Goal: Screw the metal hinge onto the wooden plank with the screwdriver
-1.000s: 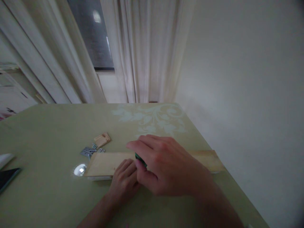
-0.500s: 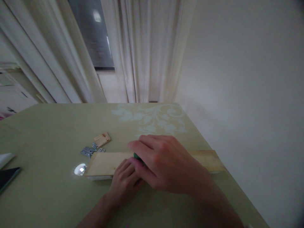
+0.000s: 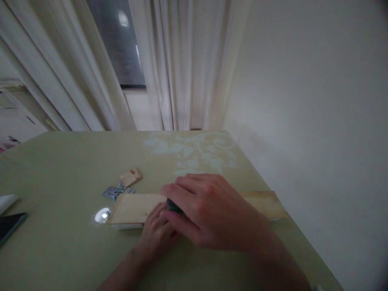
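Observation:
A long pale wooden board (image 3: 133, 207) lies flat across the table in front of me. My right hand (image 3: 209, 208) is closed, palm down, around the dark green handle of a screwdriver (image 3: 173, 206) above the board's middle. Only the handle's end shows; the shaft and tip are hidden. My left hand (image 3: 159, 230) rests at the board's near edge, its fingers bent over the wood and pressed together. Its fingertips and thumb disappear beneath my right hand, so what they pinch cannot be seen. Metal hinges (image 3: 109, 192) and several screws (image 3: 120, 186) lie just beyond the board's left end.
Small thin wooden pieces (image 3: 131, 176) lie behind the hardware. A shiny round spot (image 3: 102, 215) is by the board's left end. A dark flat device (image 3: 11, 226) and a white object (image 3: 7, 203) sit at the left. The green table (image 3: 69, 161) meets a wall (image 3: 318, 121) at right.
My right hand has turned slightly around the handle, and more of the green end shows between thumb and forefinger. My left hand and the board stay nearly in place.

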Motion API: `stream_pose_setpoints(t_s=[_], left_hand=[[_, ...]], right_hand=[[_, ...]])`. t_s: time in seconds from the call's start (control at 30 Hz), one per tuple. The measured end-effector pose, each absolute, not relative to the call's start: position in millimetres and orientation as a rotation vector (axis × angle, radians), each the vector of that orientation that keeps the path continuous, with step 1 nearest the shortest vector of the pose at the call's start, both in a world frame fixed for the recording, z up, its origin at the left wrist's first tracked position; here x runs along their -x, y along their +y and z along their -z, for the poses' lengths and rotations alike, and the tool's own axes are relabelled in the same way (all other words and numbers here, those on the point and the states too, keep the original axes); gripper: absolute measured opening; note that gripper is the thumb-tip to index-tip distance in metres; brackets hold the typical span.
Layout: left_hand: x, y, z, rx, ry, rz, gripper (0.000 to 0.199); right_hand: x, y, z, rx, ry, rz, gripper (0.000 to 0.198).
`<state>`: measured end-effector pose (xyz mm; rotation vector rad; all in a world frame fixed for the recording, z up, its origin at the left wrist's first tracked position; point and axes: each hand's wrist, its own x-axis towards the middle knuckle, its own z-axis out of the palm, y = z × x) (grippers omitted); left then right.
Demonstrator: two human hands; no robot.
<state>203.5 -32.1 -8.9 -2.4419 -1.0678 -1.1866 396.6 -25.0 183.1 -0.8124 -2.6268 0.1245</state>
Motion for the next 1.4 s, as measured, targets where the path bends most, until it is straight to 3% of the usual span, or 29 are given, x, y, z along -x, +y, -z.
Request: stream_pose_setpoints(t_s=[0.2,0.47,0.67,0.83,1.03,1.27,1.4], left_hand=[[-210,-33,-13,2.441,-0.976,1.309,0.024],[-211,-32,-15,2.453,-0.956,1.283,0.026],[-210,-33,-7,2.446,-0.981,1.327,0.022],[-208,-31,-7,2.489,-0.96,1.26,0.028],[-209,-32,-9,2.419,-0.989,1.288,0.029],[-207,-33,-2,2.448,-1.015,1.264,0.026],[-208,-32,-8,2.462,-1.033,1.24,0.031]], right_hand=[[-398,-20,-183,0.921,-2.587,0.027,0.033],[-401,-22,-183,0.85,-2.59,-0.087,0.019],[-399,-19,-183,0.924,-2.559,0.06,0.036],[-400,-22,-185,0.933,-2.578,-0.095,0.02],[-400,-23,-185,0.816,-2.645,-0.168,0.019],[-399,-20,-184,0.882,-2.595,-0.017,0.035],[-400,-25,-186,0.888,-2.596,-0.157,0.019]])
